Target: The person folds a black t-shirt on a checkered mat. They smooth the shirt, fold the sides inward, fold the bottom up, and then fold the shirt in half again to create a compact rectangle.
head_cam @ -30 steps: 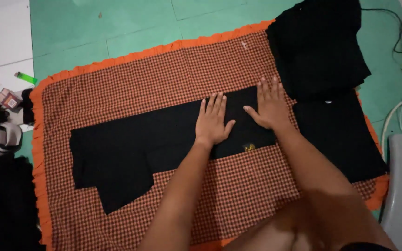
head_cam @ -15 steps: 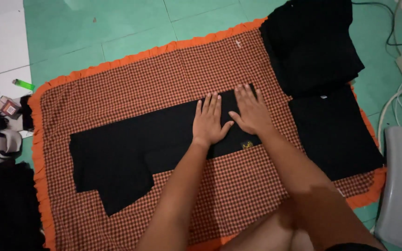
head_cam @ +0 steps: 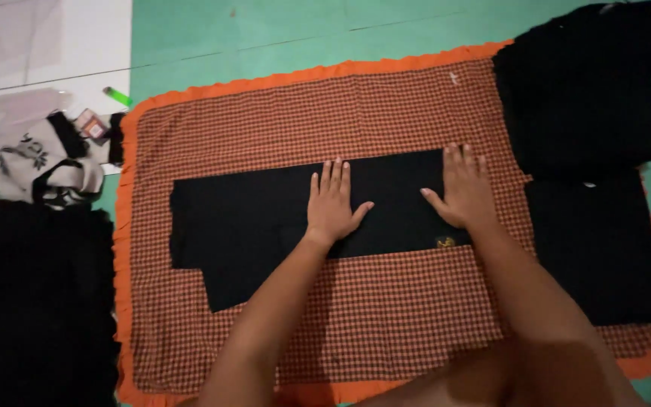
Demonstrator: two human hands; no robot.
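Both hands (head_cam: 331, 207) flat on black garment (head_cam: 250, 226)

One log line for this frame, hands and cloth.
left hand: flat on black cloth | right hand: flat on cloth's right end | under: checked mat

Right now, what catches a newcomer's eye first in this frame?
Two bare hands pressed flat on a long black garment: the left hand near its middle, the right hand at its right end. It lies across a red checked cloth with an orange frill edge on a green floor. A stack of black clothes sits at the cloth's top right corner.
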